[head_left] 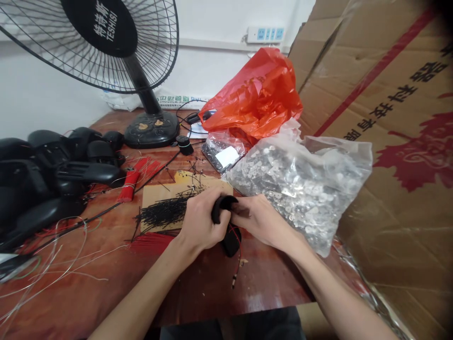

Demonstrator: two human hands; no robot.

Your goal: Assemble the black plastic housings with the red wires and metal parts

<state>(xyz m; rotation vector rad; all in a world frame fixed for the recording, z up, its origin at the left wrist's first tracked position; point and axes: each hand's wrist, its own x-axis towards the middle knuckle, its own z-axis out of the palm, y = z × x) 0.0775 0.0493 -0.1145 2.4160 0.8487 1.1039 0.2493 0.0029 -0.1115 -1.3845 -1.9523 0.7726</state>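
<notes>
Near the middle of the table, my left hand (205,219) is wrapped round a black curved plastic housing (222,205) with a hollow end facing up. The fingers of my right hand (256,219) close on the housing's right side, and their tips are partly hidden. Below my hands a black part (231,242) hangs or rests; I cannot tell whether it belongs to the same piece. A thin red and black wire (238,269) trails down from it. Left of my hands, cut black wires (164,210) lie on a piece of cardboard (150,193), with red wires (152,243) in front.
A clear bag of metal tabs (286,184) sits close to my right hand. Behind are a small bag of black parts (222,153) and a red plastic bag (258,94). Black housings (53,170) pile up at left beside a fan (152,127). A cardboard box (389,226) borders the right.
</notes>
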